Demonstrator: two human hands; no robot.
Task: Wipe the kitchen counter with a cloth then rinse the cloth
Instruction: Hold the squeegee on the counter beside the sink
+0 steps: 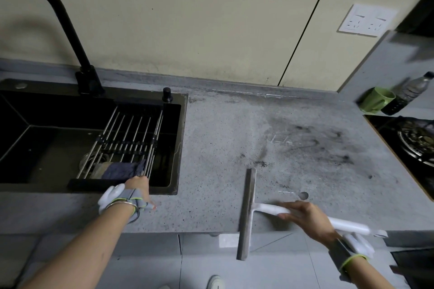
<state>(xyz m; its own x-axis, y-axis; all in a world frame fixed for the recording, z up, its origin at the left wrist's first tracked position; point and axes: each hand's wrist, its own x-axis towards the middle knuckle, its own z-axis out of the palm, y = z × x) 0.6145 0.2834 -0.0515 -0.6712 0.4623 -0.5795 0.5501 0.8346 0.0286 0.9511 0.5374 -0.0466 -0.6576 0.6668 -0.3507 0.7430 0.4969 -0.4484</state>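
The wiping looks barely begun, judging by the grey speckled counter (223, 148): a broad sooty smear (314, 145) spreads across its right half toward the gas hob (415, 141), and dark specks are scattered over the rest. The cloth (122, 169), a dark blue-grey rag, lies on the wire drying rack (126, 141) set across the black sink (47, 138), so it has not reached the worktop. The left hand (137, 189) reaches over the sink's front rim with its fingers at the cloth's near edge; whether they already pinch the fabric cannot be told, since the fingertips are lost against the rack and the dark basin. The right hand (305, 218) lies over the white handle of a squeegee (246, 213), fingers curled round it, with the blade standing across the counter's front edge and overhanging it. By my reading, everything remains: lifting the cloth, wiping the stained area, then rinsing under the black tap (58, 19), whose spout is cut off at the left border. No water is seen running. A green mug (375, 99) and a plastic bottle (408, 96) stand blurred in the far right corner, and the hob is cropped by the frame.
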